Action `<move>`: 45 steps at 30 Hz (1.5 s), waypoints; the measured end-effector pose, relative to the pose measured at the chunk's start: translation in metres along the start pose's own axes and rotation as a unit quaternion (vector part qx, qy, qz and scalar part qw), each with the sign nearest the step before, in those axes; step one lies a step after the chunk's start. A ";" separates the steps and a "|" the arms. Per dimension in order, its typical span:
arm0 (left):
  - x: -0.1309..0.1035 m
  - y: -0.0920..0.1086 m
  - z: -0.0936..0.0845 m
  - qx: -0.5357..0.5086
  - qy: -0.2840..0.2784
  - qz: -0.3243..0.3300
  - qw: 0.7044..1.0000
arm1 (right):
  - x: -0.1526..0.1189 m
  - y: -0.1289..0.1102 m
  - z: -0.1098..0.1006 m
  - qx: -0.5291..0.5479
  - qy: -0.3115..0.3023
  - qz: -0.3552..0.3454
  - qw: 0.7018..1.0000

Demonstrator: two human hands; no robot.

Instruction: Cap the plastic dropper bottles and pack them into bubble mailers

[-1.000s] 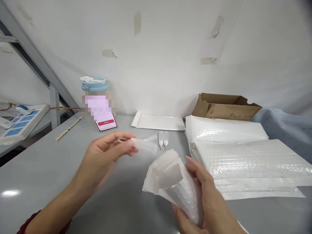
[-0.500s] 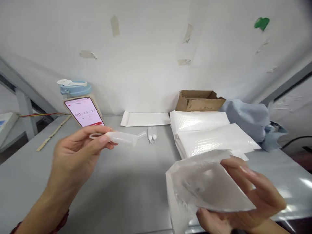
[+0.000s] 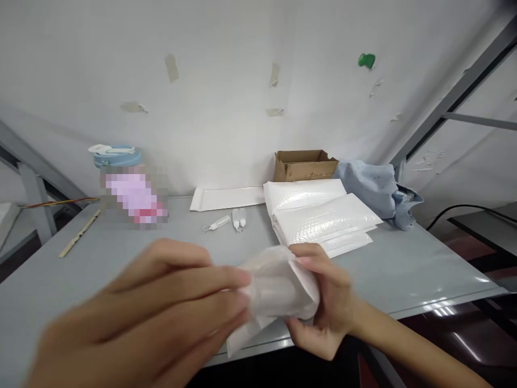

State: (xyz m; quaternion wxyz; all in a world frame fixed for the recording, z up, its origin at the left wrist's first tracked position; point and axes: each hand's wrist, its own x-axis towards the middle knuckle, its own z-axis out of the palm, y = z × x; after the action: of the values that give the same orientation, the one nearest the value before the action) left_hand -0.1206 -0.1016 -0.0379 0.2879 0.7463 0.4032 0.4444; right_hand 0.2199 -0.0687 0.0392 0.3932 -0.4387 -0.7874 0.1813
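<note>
In my right hand (image 3: 323, 302) is a white padded envelope (image 3: 305, 280), its mouth spread open toward my left hand. The fingers of my left hand (image 3: 173, 302) are pressed together at the envelope's opening, around the end of a clear plastic tube (image 3: 274, 291) that lies partly inside the mouth. Motion blurs the left fingers and the tube. Farther back on the table lie a small clear tube with a loop (image 3: 220, 222) and a pair of similar tubes (image 3: 239, 218).
White padded envelopes (image 3: 323, 218) are stacked at the right, before an open cardboard box (image 3: 305, 171) and a blue cloth (image 3: 369, 186). A flat white envelope (image 3: 230, 198) lies by the wall. A blue-lidded bottle (image 3: 117, 156) and pixelated phone (image 3: 135, 199) stand left, near a thin stick (image 3: 81, 233).
My left hand has carried the tube right to the envelope's mouth. The envelope has come toward the middle with my right hand. The camera view has shifted.
</note>
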 end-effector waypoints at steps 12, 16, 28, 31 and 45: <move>0.135 0.063 0.070 -0.071 -0.258 -0.156 0.951 | 0.028 0.019 0.035 0.118 -0.214 0.080 0.966; 0.144 0.042 0.070 -0.116 -0.272 -0.188 0.937 | 0.037 0.028 0.042 0.150 -0.207 0.139 0.957; 0.176 0.025 0.059 -0.107 -0.308 -0.197 0.925 | 0.049 0.041 0.062 0.136 -0.073 0.242 0.958; 0.185 0.031 0.052 -0.110 -0.372 -0.205 0.899 | 0.052 0.035 0.061 0.124 -0.045 0.234 0.963; 0.188 0.042 0.061 -0.060 -0.462 -0.176 0.867 | 0.047 0.034 0.064 0.157 -0.038 0.235 0.959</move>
State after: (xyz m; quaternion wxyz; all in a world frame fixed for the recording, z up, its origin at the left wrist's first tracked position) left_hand 0.0011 0.0341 0.0498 0.5591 0.7643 0.3209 0.0143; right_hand 0.1747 -0.0071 -0.0008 0.3736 -0.5367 -0.6383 0.4062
